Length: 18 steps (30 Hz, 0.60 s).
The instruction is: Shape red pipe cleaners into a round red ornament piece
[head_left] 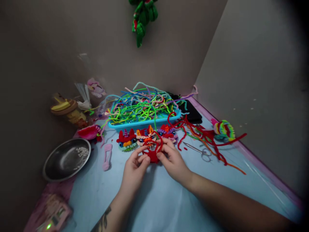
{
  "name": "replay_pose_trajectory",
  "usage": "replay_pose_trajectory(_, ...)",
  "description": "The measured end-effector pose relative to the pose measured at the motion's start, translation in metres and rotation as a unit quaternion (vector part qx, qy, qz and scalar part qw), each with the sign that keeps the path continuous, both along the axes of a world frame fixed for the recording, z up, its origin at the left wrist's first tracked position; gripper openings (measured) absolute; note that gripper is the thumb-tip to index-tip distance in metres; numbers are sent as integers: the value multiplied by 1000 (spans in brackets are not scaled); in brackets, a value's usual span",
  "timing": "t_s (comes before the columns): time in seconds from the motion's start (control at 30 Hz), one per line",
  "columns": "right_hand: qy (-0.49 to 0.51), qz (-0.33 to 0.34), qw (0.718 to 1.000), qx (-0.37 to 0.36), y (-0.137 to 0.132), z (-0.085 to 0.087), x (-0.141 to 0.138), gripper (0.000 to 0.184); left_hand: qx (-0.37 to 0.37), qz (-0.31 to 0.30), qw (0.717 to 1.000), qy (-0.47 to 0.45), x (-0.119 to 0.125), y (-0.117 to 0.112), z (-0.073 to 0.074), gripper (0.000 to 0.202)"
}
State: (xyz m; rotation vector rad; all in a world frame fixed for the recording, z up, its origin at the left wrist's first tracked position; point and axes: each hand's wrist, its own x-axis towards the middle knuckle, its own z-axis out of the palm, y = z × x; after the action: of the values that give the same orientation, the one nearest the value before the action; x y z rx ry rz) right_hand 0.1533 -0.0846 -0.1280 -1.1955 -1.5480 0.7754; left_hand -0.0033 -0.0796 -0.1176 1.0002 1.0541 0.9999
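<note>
Between my two hands is a small red pipe-cleaner piece, with loose red strands curling up from its top. My left hand pinches its left side between thumb and fingers. On the other side, my right hand grips it, thumb against the fuzzy surface and fingers near a strand. Just beyond stand three colourful pipe-cleaner figures with eyes and horns: a red and green one, a cream and orange one and a purple and red one. My fingertips partly cover the middle figure.
Behind the figures, a blue tray overflows with pipe cleaners. Scissors and loose red stems lie at right. A metal bowl with white bits and a pink clip-like item sit at left.
</note>
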Motion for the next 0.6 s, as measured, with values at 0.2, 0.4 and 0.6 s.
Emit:
replay_pose_trajectory(0.2,-2,9,1000,-3,-2,-2,-1,10,-10,8,1000,-11,0,-3,4,42)
replay_pose_trajectory(0.4,5,3,1000,-6,-2,-1,-1,11,-2,18,1000,23,-1,-4,7,41)
replay_pose_trajectory(0.6,15,-12,1000,-1,-3,0,-3,12,73,3,994,87,5,-6,6,38)
